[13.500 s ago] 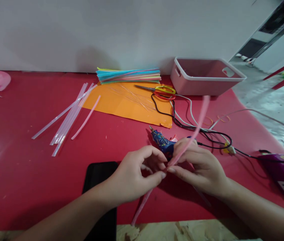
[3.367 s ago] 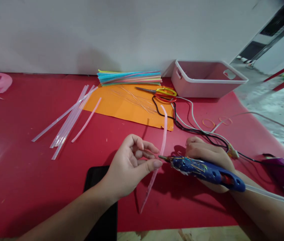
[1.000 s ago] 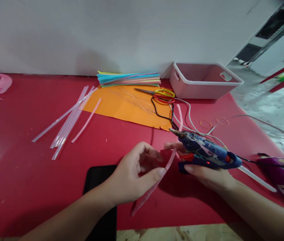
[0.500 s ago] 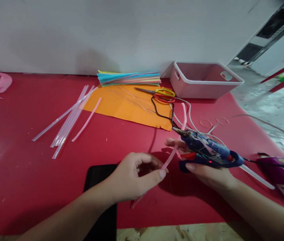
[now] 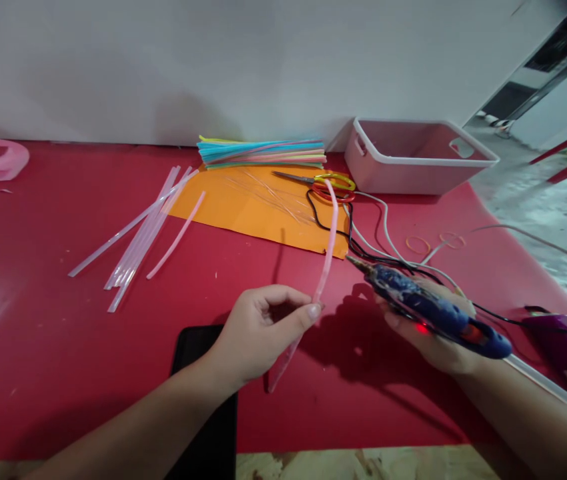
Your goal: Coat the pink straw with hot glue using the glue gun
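Between thumb and fingers, my left hand (image 5: 268, 330) pinches a pink pipe cleaner (image 5: 330, 247), which curves upward and also hangs below the hand. My right hand (image 5: 428, 333) is wrapped round the handle of a blue glue gun (image 5: 423, 303). Its metal nozzle points left, close to the pipe cleaner but apart from it, and a red light glows on its side. A pale glue stick (image 5: 538, 380) juts from its rear. Another short pink pipe cleaner (image 5: 177, 235) lies on the red table beside several translucent pinkish sticks (image 5: 141, 237).
Scissors (image 5: 313, 180), clear thin strands and a bundle of coloured pipe cleaners (image 5: 263, 152) lie on or behind an orange sheet (image 5: 263, 213). A pink basket (image 5: 413, 163) stands behind cables. At right sits a purple power strip (image 5: 563, 347); a black flat device (image 5: 203, 427) lies under my left forearm.
My right hand has drawn the glue gun rightward, away from the pink pipe cleaner, and tilted it. My left hand has shifted slightly left and up, bringing the pipe cleaner more upright.
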### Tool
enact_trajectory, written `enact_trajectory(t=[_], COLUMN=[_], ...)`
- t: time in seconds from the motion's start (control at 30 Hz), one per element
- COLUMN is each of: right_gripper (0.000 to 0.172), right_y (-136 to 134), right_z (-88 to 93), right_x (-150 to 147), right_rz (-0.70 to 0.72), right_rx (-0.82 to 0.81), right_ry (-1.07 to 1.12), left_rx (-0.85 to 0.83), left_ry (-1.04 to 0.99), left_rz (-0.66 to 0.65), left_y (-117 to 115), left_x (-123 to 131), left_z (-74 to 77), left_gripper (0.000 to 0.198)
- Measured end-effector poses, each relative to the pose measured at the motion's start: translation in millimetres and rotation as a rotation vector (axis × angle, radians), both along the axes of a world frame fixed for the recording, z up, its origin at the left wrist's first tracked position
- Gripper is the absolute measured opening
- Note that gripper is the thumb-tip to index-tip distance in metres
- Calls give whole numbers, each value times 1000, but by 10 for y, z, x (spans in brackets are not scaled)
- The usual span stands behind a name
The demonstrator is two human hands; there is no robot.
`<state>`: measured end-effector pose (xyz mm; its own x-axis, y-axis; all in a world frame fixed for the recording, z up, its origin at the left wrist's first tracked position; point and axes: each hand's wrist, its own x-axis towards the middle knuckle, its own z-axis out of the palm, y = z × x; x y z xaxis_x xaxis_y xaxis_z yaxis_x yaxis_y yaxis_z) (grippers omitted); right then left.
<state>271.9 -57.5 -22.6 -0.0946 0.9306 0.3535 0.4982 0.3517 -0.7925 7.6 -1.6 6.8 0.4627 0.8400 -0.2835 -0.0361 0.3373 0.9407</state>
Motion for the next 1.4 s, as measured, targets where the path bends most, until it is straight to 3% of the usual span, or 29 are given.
enact_trajectory(t=[0.17,0.27,0.33,0.53,1.1,1.4], right_gripper=[11,10,11,3,10,21], right_y=[100,132,135,132,144,135], right_z=[97,79,60,74,48,169], right_x=[-90,-70,-36,-36,-14,-55], right_rz=[246,400,423,399,355,250], right_rx=[197,199,168,183,164,144], right_ry=[-99,-129,-148,-167,-132,-232], left_rx=[36,47,47,85,104,107], left_ry=[32,45,41,7,-31,81], left_rz=[-76,-110,-129,-117,-70,-82], left_y=[-12,-15,-15,-6,6,-16], left_x=[-17,-29,-35,-42,-20,-53], left_z=[13,0,1,50,66,27], left_gripper=[15,16,18,20,8,19])
